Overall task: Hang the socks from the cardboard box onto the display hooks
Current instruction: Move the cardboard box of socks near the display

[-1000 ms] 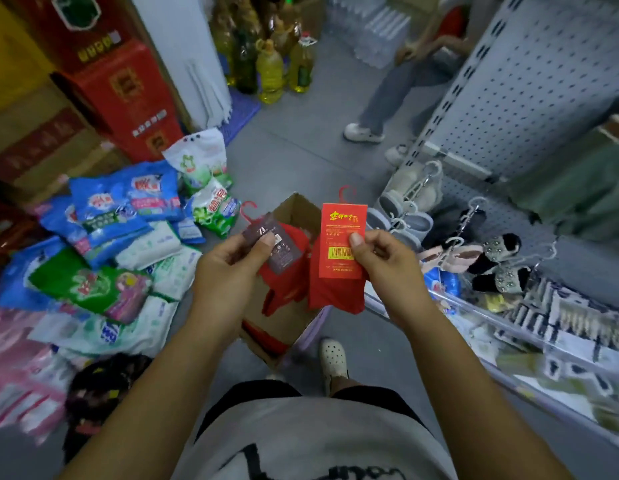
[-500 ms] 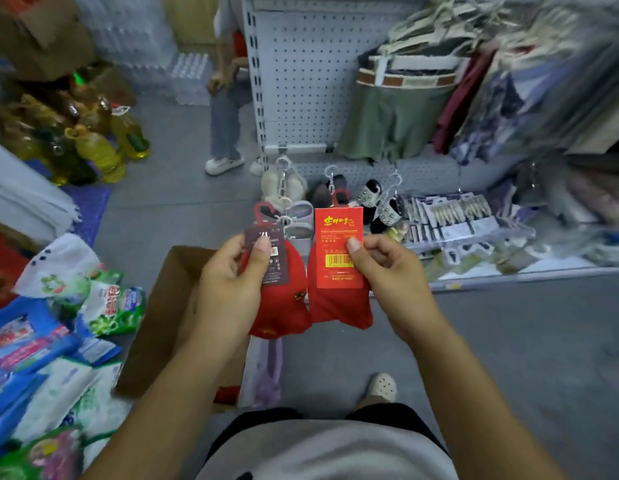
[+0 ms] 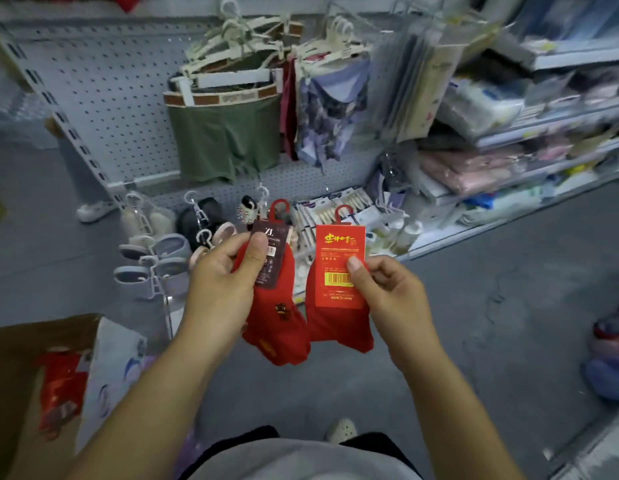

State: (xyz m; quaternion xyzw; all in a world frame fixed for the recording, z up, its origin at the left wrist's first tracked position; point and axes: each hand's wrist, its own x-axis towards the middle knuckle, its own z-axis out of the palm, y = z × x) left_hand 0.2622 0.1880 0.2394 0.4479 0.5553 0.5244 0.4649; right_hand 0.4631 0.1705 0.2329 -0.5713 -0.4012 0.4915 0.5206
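Presumably light and limp, the dark-carded socks (image 3: pixel 276 327), pinched by the left hand (image 3: pixel 225 285), and the red-carded socks (image 3: pixel 339 330), pinched by the right hand (image 3: pixel 387 299), hang in mid-air before the pegboard (image 3: pixel 110 109); their stiff header cards (image 3: pixel 335 251) probably give the surest hold.

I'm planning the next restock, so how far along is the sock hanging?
Done: nothing that shows. No red socks hang on the pegboard, only underwear and slippers. In hand: the left hand holds a dark-labelled pair and the right hand a red-labelled pair, neither hung yet. Left: hanging these two, plus the red packs in the cardboard box.
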